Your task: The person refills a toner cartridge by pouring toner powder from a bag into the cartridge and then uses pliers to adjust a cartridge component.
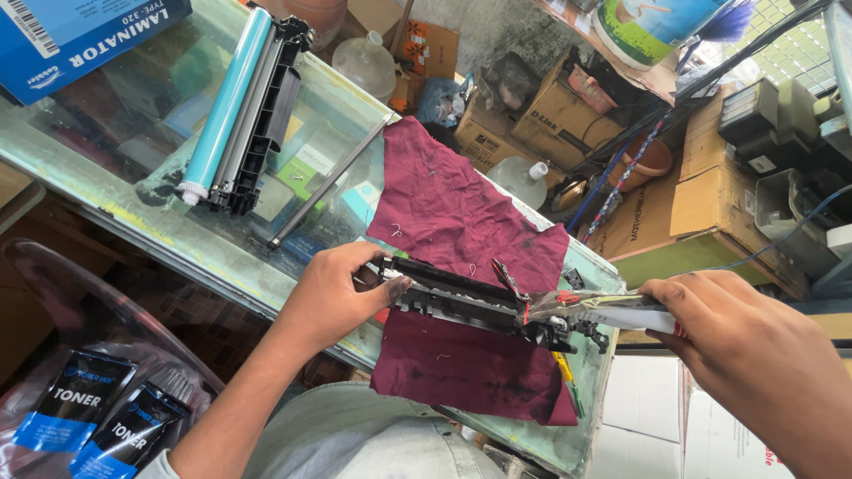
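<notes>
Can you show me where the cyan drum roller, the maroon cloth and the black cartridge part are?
Cyan drum roller (226, 98), head view, mid-length of the tube.
Maroon cloth (444, 200), head view, upper flat area.
Black cartridge part (461, 297), head view, middle of its long body.

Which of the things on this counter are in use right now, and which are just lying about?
In use: left hand, right hand, black cartridge part, white-handled tool, maroon cloth.
Lying about: cyan drum unit, metal rod, toner pouches, blue box.
</notes>
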